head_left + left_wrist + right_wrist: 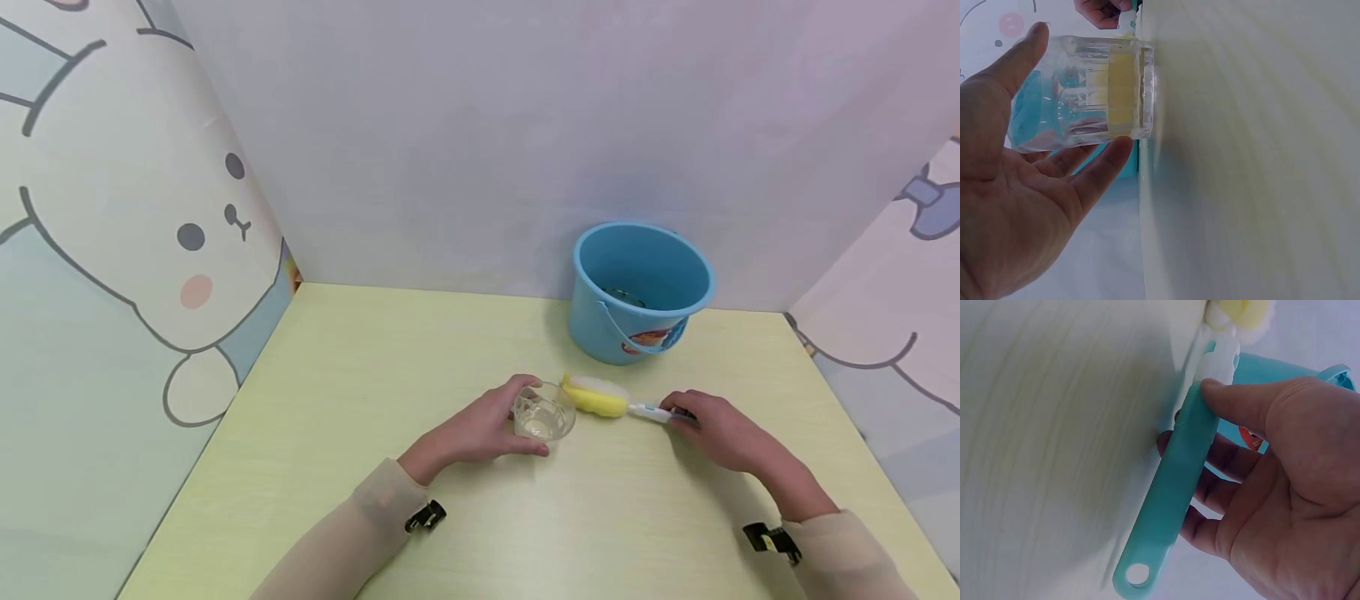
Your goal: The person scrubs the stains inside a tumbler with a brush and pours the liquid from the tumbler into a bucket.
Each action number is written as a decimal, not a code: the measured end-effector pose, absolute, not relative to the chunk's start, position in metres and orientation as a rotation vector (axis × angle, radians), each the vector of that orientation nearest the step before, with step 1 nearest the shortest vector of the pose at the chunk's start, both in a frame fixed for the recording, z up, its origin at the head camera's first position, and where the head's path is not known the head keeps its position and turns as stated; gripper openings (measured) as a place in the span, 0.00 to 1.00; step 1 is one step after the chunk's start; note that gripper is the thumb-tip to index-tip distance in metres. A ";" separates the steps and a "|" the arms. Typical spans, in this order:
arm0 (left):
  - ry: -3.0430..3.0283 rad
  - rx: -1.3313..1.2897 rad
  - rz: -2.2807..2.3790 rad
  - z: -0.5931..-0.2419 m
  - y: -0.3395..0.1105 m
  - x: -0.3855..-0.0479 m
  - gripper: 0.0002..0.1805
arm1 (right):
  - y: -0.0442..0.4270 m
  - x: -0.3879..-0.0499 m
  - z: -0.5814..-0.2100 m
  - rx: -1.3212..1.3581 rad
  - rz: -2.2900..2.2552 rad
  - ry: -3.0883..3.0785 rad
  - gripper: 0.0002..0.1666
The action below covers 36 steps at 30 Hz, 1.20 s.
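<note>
Blue bucket (596,327) upright on pale yellow tabletop (390,358). Behind bucket: plain pale wall (420,167). Well left of it: cartoon animal print (135,183). Right: second print (903,283).

clear, upright glass (543,419); teal-handled brush (609,403), yellow-and-white head just beside it.

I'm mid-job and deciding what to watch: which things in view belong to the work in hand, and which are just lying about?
Seemingly in the job:
Clear drinking glass, left hand around it
Yellow-and-white sponge brush, in the right hand

Perhaps just standing by:
Blue bucket, touched by neither hand
</note>
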State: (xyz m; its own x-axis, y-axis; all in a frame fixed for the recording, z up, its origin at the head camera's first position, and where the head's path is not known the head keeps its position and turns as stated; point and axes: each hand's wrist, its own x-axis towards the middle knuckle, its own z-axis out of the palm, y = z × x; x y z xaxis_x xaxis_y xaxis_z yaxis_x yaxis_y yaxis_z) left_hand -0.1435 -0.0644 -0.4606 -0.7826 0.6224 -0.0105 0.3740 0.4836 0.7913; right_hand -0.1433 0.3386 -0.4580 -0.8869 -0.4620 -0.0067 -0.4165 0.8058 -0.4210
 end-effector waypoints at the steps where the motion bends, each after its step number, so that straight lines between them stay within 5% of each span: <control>1: 2.437 0.846 1.193 -0.461 -0.064 -0.144 0.53 | 0.338 -0.143 -0.459 -0.697 -0.633 2.880 0.14; 12: 2.438 0.840 1.191 -0.460 -0.064 -0.143 0.53 | 0.334 -0.144 -0.453 -0.611 -0.617 2.854 0.14; 36: 2.441 0.835 1.175 -0.461 -0.063 -0.144 0.53 | 0.337 -0.176 -0.388 -0.134 -1.075 3.010 0.45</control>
State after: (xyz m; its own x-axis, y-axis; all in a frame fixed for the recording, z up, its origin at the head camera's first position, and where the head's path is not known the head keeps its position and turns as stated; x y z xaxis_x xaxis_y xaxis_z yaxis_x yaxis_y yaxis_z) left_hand -0.1438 -0.0628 -0.4605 -0.7838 0.6206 -0.0212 0.3706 0.4949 0.7860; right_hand -0.1761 0.3370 -0.3879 -0.9949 -0.0597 0.0819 -0.0981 0.7709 -0.6294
